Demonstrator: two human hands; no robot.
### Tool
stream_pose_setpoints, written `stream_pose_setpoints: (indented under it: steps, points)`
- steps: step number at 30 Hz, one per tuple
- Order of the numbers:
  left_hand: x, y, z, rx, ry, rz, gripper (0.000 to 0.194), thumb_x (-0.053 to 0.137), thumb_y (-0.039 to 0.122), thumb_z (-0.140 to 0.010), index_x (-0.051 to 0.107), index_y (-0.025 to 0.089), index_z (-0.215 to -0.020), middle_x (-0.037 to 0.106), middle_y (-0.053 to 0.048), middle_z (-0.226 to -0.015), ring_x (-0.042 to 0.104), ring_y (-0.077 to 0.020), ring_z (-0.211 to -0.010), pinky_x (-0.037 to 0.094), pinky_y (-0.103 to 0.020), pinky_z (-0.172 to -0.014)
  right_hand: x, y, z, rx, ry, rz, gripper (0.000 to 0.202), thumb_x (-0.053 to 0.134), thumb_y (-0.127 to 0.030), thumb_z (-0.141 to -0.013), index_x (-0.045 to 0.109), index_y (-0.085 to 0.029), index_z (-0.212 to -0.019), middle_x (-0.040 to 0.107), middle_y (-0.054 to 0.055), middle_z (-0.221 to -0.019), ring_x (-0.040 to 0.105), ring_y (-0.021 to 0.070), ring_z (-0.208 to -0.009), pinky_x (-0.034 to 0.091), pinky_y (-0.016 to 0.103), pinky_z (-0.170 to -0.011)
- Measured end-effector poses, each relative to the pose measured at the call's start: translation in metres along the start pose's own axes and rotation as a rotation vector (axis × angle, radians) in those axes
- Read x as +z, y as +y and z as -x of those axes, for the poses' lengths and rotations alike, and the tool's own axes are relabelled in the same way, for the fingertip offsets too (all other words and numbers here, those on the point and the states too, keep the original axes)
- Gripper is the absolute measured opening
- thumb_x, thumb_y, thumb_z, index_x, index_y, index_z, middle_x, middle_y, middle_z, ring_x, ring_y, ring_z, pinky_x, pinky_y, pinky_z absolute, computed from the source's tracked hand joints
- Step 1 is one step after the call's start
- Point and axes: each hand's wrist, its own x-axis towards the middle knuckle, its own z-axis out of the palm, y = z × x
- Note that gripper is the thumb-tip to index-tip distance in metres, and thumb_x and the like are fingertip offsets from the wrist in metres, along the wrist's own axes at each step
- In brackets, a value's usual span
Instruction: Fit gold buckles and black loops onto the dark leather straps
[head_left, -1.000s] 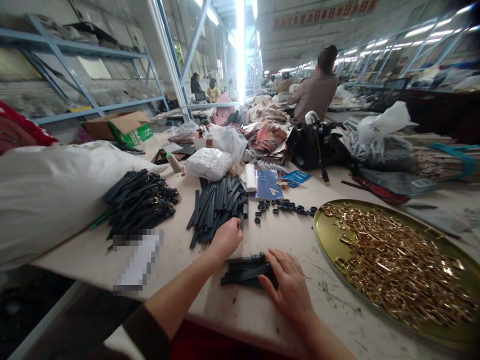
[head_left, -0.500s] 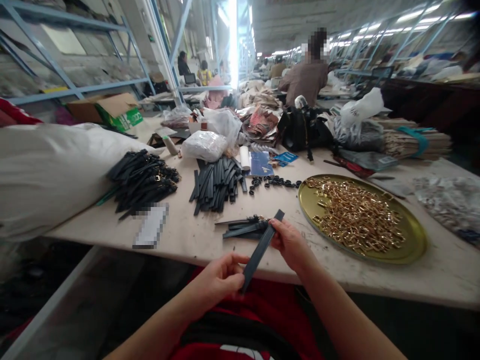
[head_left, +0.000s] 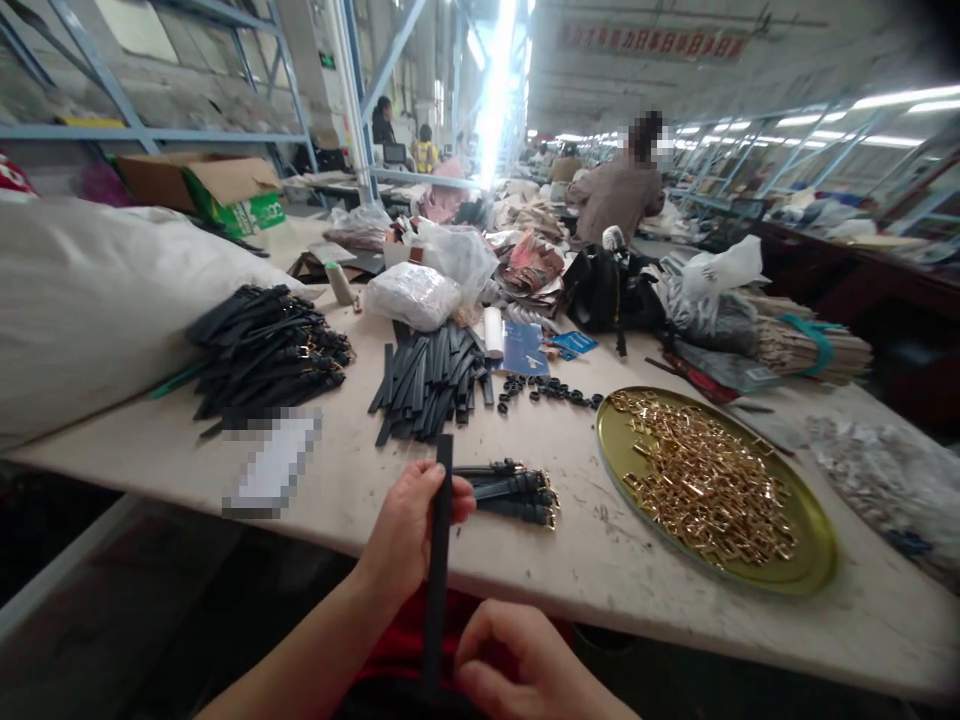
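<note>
My left hand point(head_left: 409, 530) is closed around the upper part of a black strap point(head_left: 440, 570), which stands nearly upright in front of me. Close to the strap's lower end is my right hand point(head_left: 525, 660), its fingers curled in; whether they hold anything is hidden. Just beyond my left hand lies a small bundle of black straps with gold buckles point(head_left: 517, 495). A pile of plain black straps point(head_left: 431, 385) sits farther back on the table point(head_left: 360, 490). Gold buckles point(head_left: 712, 490) fill much of a round gold tray point(head_left: 817, 560) on the right.
At the left, a heap of buckled straps point(head_left: 262, 350) rests against a large white sack point(head_left: 112, 310). Small black loops point(head_left: 551, 390) lie mid-table. Plastic bags point(head_left: 420, 295), a thread spool point(head_left: 493, 332) and a black bag point(head_left: 615, 290) stand behind. A person point(head_left: 619, 190) is farther off.
The strap has swung from slanted to nearly upright. My left hand has moved up to its upper part; my right hand has left that end and come down near the lower end.
</note>
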Motion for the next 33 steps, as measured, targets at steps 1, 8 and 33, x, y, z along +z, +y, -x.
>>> stream_pose_setpoints:
  steps: [1, 8, 33]
  points:
    - [0.003, 0.0, -0.004, -0.027, -0.041, -0.063, 0.019, 0.055, 0.032, -0.075, 0.045, 0.017, -0.079, 0.059, 0.003, -0.061, 0.052, -0.0067, -0.049, 0.039, -0.018, -0.05, -0.006, -0.003, -0.009, -0.027, -0.04, 0.113, 0.02, 0.06, -0.039, -0.072, 0.057, -0.019, -0.071, 0.055, -0.001, -0.063, 0.046, 0.0103, -0.054, 0.033, 0.02, -0.044]
    - [0.006, 0.002, -0.031, -0.395, -0.158, -0.046, 0.018, 0.056, 0.015, -0.074, 0.053, 0.012, -0.091, 0.058, -0.001, -0.076, 0.044, -0.002, -0.049, 0.033, -0.014, -0.046, -0.144, -0.022, -0.163, -0.264, 0.554, 1.057, 0.024, 0.04, -0.026, -0.086, 0.058, -0.014, -0.097, 0.058, 0.009, -0.092, 0.055, 0.0132, -0.068, 0.043, 0.025, -0.064]
    - [0.007, -0.03, -0.005, -0.506, -0.223, -0.04, 0.025, 0.053, 0.022, -0.078, 0.061, 0.011, -0.099, 0.058, -0.004, -0.081, 0.044, -0.0036, -0.052, 0.029, -0.014, -0.041, -0.173, 0.026, -0.126, -0.197, 0.367, 1.429, 0.021, 0.041, -0.021, -0.084, 0.061, -0.015, -0.086, 0.059, 0.011, -0.093, 0.055, 0.0198, -0.078, 0.039, 0.029, -0.07]
